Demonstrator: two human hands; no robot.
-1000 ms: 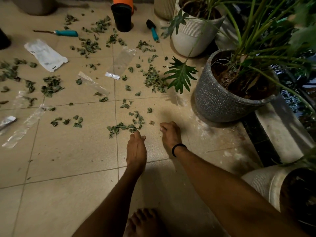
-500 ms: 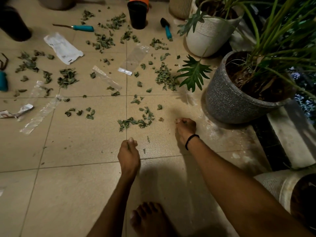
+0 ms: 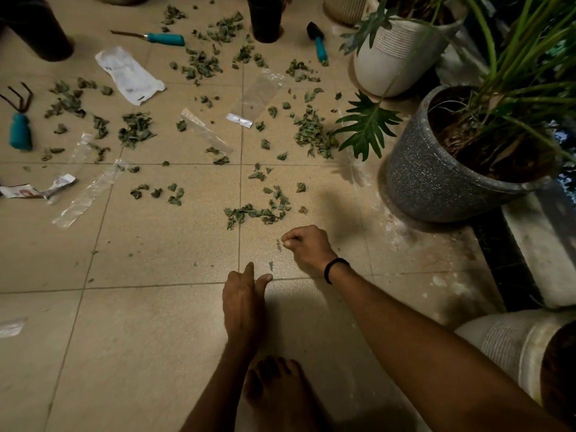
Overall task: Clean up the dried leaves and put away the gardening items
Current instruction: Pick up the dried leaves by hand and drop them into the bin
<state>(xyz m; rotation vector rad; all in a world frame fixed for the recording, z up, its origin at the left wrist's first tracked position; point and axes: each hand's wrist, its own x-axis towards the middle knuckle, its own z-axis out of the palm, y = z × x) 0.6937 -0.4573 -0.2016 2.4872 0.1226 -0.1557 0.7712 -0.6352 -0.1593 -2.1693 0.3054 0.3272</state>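
Observation:
Dried green leaves lie scattered over the beige floor tiles, with the nearest pile [image 3: 255, 212] just beyond my hands and a bigger heap [image 3: 313, 135] by the grey pot. My right hand [image 3: 307, 248], with a black wristband, has its fingers curled into a loose fist just short of the near pile. A small leaf scrap [image 3: 278, 244] lies at its fingertips, and what the fist holds is hidden. My left hand [image 3: 243, 302] rests low over the tile with fingers straight, holding nothing. Three teal-handled tools lie further off: a weeder [image 3: 165, 39], a trowel [image 3: 318, 46] and a hand rake [image 3: 20, 127].
A grey speckled pot [image 3: 436, 179] and a white ribbed pot [image 3: 396, 54] with plants stand at right, and another white pot [image 3: 505, 347] at the bottom right. A black cup [image 3: 265, 21] stands at the back. Plastic bags [image 3: 128, 74] [image 3: 258, 99] litter the floor. My bare foot [image 3: 274, 397] is below my hands.
Both hands have drawn back from the near leaf pile toward me. My right hand's fingers have curled in, and my left hand has gone from a fist to straight fingers.

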